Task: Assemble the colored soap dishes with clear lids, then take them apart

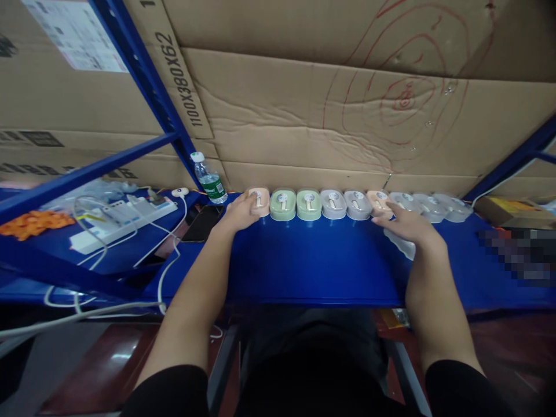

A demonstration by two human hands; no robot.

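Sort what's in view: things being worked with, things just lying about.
Likely in use:
rounded peach plastic box at the left hand
second rounded peach plastic box at the right hand
rounded green plastic boxes
rounded grey plastic boxes

Apparently lying about:
clear plastic bottle with green label
black rectangular phone
long white power strip

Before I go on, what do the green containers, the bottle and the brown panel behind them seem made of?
Green containers: probably glossy plastic, from the shine on their clear tops.
Bottle: likely thin, shiny plastic; its walls are transparent and catch highlights.
Brown panel: matt, most likely cardboard, given its creases and fold lines.
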